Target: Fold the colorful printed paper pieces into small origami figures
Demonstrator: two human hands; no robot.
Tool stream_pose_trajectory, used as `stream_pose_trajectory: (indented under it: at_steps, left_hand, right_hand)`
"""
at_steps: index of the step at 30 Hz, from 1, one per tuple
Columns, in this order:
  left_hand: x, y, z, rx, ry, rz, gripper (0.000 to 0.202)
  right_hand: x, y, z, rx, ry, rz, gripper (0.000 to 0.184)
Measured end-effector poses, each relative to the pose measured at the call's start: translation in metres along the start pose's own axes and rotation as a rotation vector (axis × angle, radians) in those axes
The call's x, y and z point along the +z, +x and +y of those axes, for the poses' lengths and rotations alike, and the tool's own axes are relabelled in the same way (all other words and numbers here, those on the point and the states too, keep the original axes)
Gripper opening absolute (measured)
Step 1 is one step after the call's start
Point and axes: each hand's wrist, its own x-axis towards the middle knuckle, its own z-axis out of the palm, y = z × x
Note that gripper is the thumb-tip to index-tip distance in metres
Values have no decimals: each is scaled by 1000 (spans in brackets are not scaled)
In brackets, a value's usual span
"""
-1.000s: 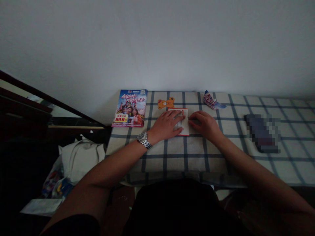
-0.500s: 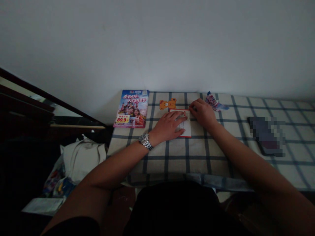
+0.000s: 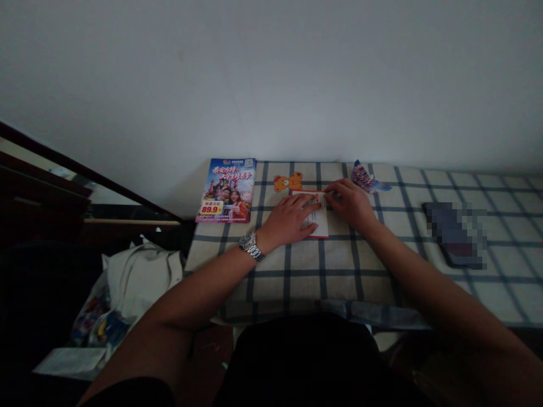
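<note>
Pressing open and flat, left hand (image 3: 288, 221) on a red-edged white card (image 3: 322, 228), right hand (image 3: 350, 204) curled at the card's top right, grip unclear, checked cloth (image 3: 339, 282) open toward the near edge, brochure (image 3: 224, 191) just left of left hand.

Dim, flat light spreads evenly over the pale wall (image 3: 271, 79), and no glare shows anywhere. Only faint, soft shadows lie under the left hand (image 3: 288, 221) and right hand (image 3: 350, 204) near the centre, while deep darkness fills the corner from 7 to 8 o'clock. A pixelated mosaic (image 3: 455, 234) blurs a patch at 3 o'clock, and the wide lens bends the checked cloth (image 3: 500, 294) toward the edge.
</note>
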Motion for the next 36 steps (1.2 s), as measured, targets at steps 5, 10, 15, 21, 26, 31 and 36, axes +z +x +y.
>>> stream_pose_trajectory:
  at_steps: [5, 10, 15, 21, 26, 31, 36]
  left_hand:
    - [1, -1, 0, 1, 8, -9, 55]
    - [-2, -1, 0, 9, 15, -26, 54]
    - [-6, -1, 1, 17, 34, -43, 56]
    - [-12, -5, -4, 74, -1, -29, 52]
    - [-23, -10, -5, 164, -45, -59, 46]
    - [-27, -10, -5, 179, -30, -96, 40]
    - [-28, -8, -3, 176, -29, -102, 37]
  right_hand:
    - [-1, -22, -7, -97, 43, -83, 16]
    - [5, -33, -3, -134, 30, -78, 21]
    - [9, -35, 1, -134, 77, -50, 19]
    - [9, -33, 2, -119, 132, -34, 14]
    - [9, -33, 0, -101, 139, -41, 12]
    - [9, -33, 2, -106, 134, -66, 13]
    - [6, -32, 3, -122, 155, -79, 15]
